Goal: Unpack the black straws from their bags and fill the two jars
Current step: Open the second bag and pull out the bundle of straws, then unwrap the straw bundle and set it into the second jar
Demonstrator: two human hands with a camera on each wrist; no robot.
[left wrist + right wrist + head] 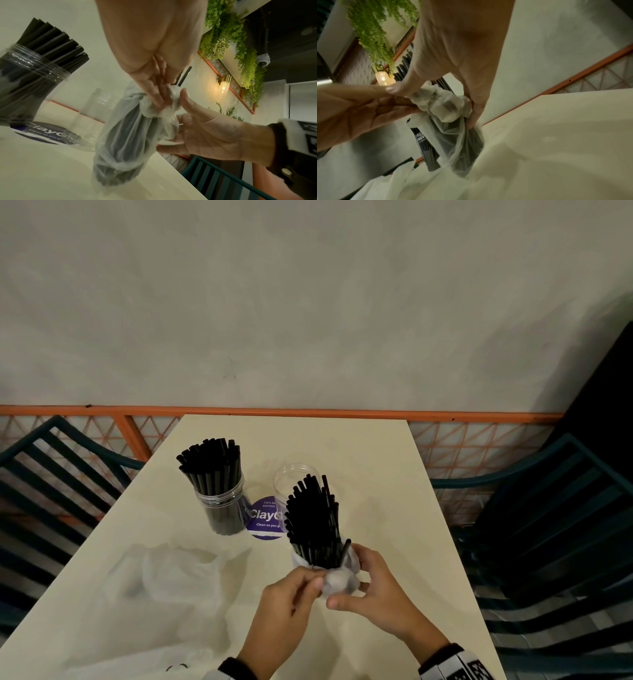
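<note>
Head view: left hand [291,604] and right hand [373,594] both pinch the bunched plastic of a thin clear bag [339,580] standing on the cream table [394,491]. A bundle of black straws [313,522] sticks up out of the bag just above the grip, bottom ends inside the plastic. Beyond the grip and to its left, one full jar [221,501] is packed with straws; done. Directly behind the held bundle, the empty jar [296,481] is clear, nothing visible inside; partly hidden by the bundle. A purple sticker [265,518] lies between the jars. Left of the grip a crumpled empty bag [178,577] lies flat, apparently already unpacked.

Left wrist view: left-hand fingers [159,97] nip the twisted plastic at the bag's neck; the right hand cups it from the other side, thumb up. Below the grip the bag drapes round the dark straws down to the table. Full jar at far left, empty jar behind the bag.

Right wrist view: right-hand fingers [474,116] curl round the plastic wad; left thumb and fingers pinch it opposite. Bag hangs below the grip, base on the table.

Judgement: about halfway. Left to do: strip this bag off, put the bundle in the empty jar.
</note>
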